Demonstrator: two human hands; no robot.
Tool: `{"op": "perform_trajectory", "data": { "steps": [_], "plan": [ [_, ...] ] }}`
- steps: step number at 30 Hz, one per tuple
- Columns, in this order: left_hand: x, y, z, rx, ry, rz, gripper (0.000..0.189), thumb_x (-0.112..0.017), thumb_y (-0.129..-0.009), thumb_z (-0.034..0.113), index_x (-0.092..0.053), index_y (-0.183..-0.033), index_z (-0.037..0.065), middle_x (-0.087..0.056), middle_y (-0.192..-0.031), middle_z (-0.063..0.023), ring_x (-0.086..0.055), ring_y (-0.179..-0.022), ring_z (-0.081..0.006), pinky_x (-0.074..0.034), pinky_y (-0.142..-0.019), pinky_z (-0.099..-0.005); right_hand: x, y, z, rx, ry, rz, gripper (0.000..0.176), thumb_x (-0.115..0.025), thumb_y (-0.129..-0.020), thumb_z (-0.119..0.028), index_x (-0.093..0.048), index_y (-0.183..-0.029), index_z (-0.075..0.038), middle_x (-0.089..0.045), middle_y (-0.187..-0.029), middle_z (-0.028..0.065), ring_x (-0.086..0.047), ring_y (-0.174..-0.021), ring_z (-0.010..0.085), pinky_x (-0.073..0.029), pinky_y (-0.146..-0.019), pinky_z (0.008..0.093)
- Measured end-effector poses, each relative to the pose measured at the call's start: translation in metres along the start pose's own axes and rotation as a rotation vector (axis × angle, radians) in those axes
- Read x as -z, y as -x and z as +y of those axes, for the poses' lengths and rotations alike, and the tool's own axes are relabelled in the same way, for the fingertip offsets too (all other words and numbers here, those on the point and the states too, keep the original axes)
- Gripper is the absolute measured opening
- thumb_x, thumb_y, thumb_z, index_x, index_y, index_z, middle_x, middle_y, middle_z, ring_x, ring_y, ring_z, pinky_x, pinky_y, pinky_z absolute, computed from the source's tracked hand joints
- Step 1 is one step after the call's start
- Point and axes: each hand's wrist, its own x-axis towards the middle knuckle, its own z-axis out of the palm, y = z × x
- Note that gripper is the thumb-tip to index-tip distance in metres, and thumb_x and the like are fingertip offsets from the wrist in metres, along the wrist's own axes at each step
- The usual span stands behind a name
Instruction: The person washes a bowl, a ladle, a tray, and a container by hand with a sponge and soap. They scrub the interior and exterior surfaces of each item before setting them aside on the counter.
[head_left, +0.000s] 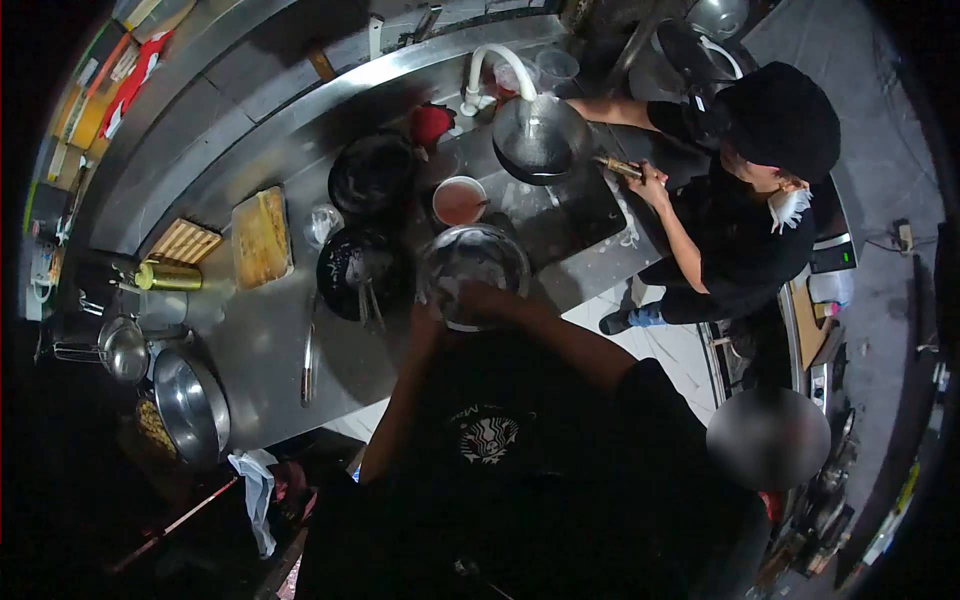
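A shiny metal bowl [516, 252] is in front of my body at the counter's near edge, with some pale contents that I cannot make out. My left hand [428, 322] is closed at the bowl's near left rim. Over the bowl's near right side is my right hand [484, 302], its fingers dark and hard to make out against the inside. Just beyond stands a white tub [459, 201] of pinkish liquid with a utensil in it. Left of the bowl sits a black bowl [345, 290] with metal tongs [371, 305] leaning in it.
At right, a co-worker [745, 210] holds a wok [540, 145] under a running white faucet [500, 55]. Another black bowl [372, 172], a tray of yellowish food [262, 238], a wooden rack [184, 241] and a large steel basin [190, 405] are on the left.
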Motion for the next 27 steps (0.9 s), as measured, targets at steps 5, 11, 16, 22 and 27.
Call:
{"op": "perform_trajectory", "data": {
  "steps": [5, 11, 16, 22, 27],
  "plan": [
    [0.014, 0.018, 0.008, 0.245, -0.335, -0.123, 0.039, -0.061, -0.088, 0.018, -0.056, -0.12, -0.004, -0.065, -0.104, -0.0189, -0.064, -0.091, -0.0307, -0.05, -0.079, -0.0417, -0.05, -0.039, 0.062, 0.095, 0.374, 0.84, 0.05, -0.052, -0.09, -0.035, -0.053, -0.129, -0.004, -0.064, -0.105, 0.0256, -0.062, -0.099, 0.0422, -0.047, -0.09, 0.0491],
    [0.012, 0.037, 0.022, 0.581, 0.365, 0.095, 0.033, -0.061, -0.086, 0.016, -0.058, -0.115, -0.001, -0.065, -0.099, -0.0164, -0.065, -0.089, -0.0271, -0.054, -0.074, -0.0389, -0.054, -0.032, 0.052, 0.097, 0.018, -0.135, 0.052, -0.054, -0.089, -0.035, -0.051, -0.131, -0.006, -0.064, -0.108, 0.0225, -0.064, -0.095, 0.0358, -0.045, -0.092, 0.0464],
    [0.018, 0.07, 0.043, 0.589, 0.545, 0.078, 0.053, -0.059, -0.093, 0.023, -0.042, -0.139, 0.004, -0.059, -0.12, -0.0134, -0.059, -0.107, -0.0221, -0.051, -0.086, -0.0353, 0.019, 0.007, 0.016, 0.377, -0.192, 0.008, 0.038, -0.055, -0.09, -0.023, -0.056, -0.125, -0.009, -0.062, -0.111, 0.0175, -0.061, -0.102, 0.0285, -0.045, -0.093, 0.043],
    [0.01, 0.078, 0.096, 0.573, 0.218, 0.395, 0.035, -0.066, -0.089, 0.016, -0.056, -0.117, -0.002, -0.062, -0.109, -0.0128, -0.062, -0.095, -0.0186, -0.053, -0.079, -0.033, 0.053, 0.013, 0.088, 0.124, -1.022, -0.027, 0.03, -0.057, -0.09, -0.017, -0.06, -0.119, -0.009, -0.062, -0.109, 0.0131, -0.06, -0.102, 0.0242, -0.047, -0.091, 0.0386],
    [0.012, 0.119, 0.069, 0.854, 0.376, 0.63, 0.03, -0.068, -0.086, 0.015, -0.056, -0.111, 0.001, -0.061, -0.101, -0.0084, -0.06, -0.086, -0.0134, -0.052, -0.071, -0.0299, 0.015, -0.03, 0.176, -0.323, -0.829, 0.104, 0.029, -0.057, -0.09, -0.016, -0.06, -0.118, -0.008, -0.062, -0.108, 0.013, -0.06, -0.1, 0.0242, -0.047, -0.089, 0.0384]
  ]
}}
